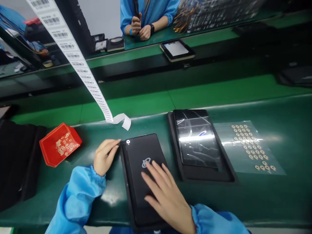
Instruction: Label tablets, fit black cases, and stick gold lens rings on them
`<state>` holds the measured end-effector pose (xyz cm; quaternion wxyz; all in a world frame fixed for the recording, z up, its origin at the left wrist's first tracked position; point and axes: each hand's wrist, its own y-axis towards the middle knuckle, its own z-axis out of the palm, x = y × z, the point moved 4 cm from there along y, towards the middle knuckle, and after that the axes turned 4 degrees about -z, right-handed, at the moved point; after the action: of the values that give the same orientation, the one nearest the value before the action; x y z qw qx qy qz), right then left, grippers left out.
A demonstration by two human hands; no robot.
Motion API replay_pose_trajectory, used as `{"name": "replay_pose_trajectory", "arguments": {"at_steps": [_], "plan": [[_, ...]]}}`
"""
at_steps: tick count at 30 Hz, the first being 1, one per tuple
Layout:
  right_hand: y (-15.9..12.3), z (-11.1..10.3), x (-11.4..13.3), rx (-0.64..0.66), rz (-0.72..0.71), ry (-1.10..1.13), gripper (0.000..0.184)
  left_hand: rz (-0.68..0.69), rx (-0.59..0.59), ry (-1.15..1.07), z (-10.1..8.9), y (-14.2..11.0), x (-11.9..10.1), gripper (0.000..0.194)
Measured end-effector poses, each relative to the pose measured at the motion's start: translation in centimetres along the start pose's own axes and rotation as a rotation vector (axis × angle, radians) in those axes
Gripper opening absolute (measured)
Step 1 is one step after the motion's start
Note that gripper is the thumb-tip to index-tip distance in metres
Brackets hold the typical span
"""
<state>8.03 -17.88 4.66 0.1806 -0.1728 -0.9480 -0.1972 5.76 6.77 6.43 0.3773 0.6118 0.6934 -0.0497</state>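
A black tablet (138,159) lies face down in a black tray on the green bench, its back showing a white logo and a camera ring at the top left corner. My left hand (104,156) touches the tablet's upper left edge with its fingertips. My right hand (163,191) lies flat on the tablet's back, fingers spread. A second tablet (197,139), screen up under shiny film, sits in another black tray (229,177) to the right.
A red bin (59,144) of small ring stickers stands at the left. A clear sheet of ring stickers (251,146) lies at the right. A strip of barcode labels (80,65) hangs down from above. Across the conveyor, a person in blue holds something.
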Motion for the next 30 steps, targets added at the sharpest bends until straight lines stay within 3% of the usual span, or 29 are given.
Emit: {"name": "replay_pose_trajectory", "arguments": {"at_steps": [4, 10, 23, 26, 30], "plan": [[-0.2, 0.9, 1.3, 0.180, -0.124, -0.040, 0.062, 0.029, 0.030, -0.024, 1.5, 1.4, -0.6, 0.015], [-0.3, 1.4, 0.8, 0.197, -0.165, -0.054, 0.087, 0.051, 0.100, -0.036, 2.7, 1.9, -0.4, 0.011], [-2.5, 0.8, -0.4, 0.274, -0.191, 0.050, 0.075, 0.046, 0.156, -0.061, 3.0, -0.3, -2.0, 0.014], [-2.5, 0.7, -0.3, 0.250, -0.203, -0.001, 0.074, -0.047, 0.183, -0.125, 3.3, 0.6, -1.4, 0.007], [-2.2, 0.5, -0.1, 0.203, -0.225, -0.025, 0.072, -0.205, 0.194, -0.248, 3.3, 1.3, -0.7, 0.018]]}}
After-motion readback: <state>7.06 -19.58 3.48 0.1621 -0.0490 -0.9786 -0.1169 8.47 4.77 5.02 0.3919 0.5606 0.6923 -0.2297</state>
